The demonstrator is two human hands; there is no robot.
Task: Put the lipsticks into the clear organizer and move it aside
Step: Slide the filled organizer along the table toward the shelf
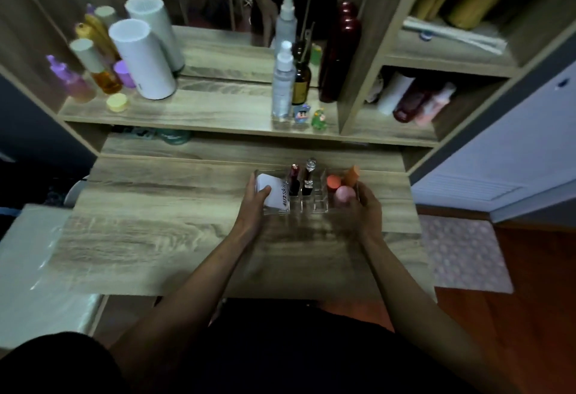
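Dark clothing fills the bottom of the view, and two bare forearms reach forward from it. Both hands are clamped on the ends of the clear organizer (307,200): the left hand (256,203) wraps its left end with the thumb over a white packet (274,192), and the right hand (367,206) grips its right end. Between the hands, the organizer rests on the wood-grain surface (156,231), toward its far edge. Its walls are transparent and split into small square compartments. Two lipsticks stand upright in the middle cells, a dark red one (294,180) just beside a clear-capped one (308,177). By the right hand sit a red round cap (333,182), an orange tube (352,174) and a pink round cap (344,194).

Beyond the hands a shelf (202,113) carries a clear spray bottle (283,81), a brown dropper bottle (301,81), two white cylinders (141,57) and purple and amber bottles. A mirror stands behind them. Right of the right hand lie a reddish wooden floor (530,300) and a pale mat (464,253).
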